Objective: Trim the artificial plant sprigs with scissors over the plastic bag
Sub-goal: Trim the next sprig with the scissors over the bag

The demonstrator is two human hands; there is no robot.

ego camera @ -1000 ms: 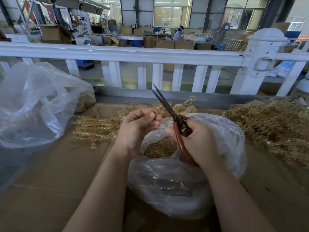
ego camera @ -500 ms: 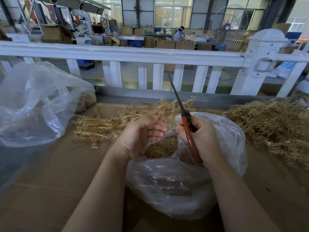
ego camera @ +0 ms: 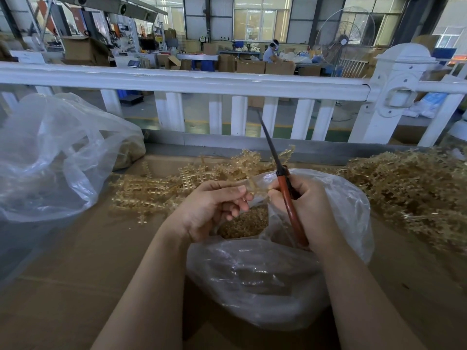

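Cardboard tabletop [ego camera: 75,286] carries a clear plastic bag [ego camera: 265,286] of tan trimmings, heaped untrimmed golden sprigs [ego camera: 409,193] just right. Right hand [ego camera: 307,210] clenches the red-handled scissors [ego camera: 285,195], blades closed, pointing up. Left hand [ego camera: 209,210] pinches a small golden sprig [ego camera: 255,190] above the bag's mouth. Likely between cuts: next, open the blades onto that sprig. The white railing [ego camera: 177,79] bounds the far edge; open room lies near-left.

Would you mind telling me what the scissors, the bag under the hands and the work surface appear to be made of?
Scissors: dark, matte metal blades, it seems; glossy red-orange handles, probably painted or plastic-coated, held by the right hand.
Plastic bag: thin clear plastic film, judging by its wrinkles, glare and see-through walls.
Work surface: likely corrugated cardboard, flat brown and matte with a visible crease line.
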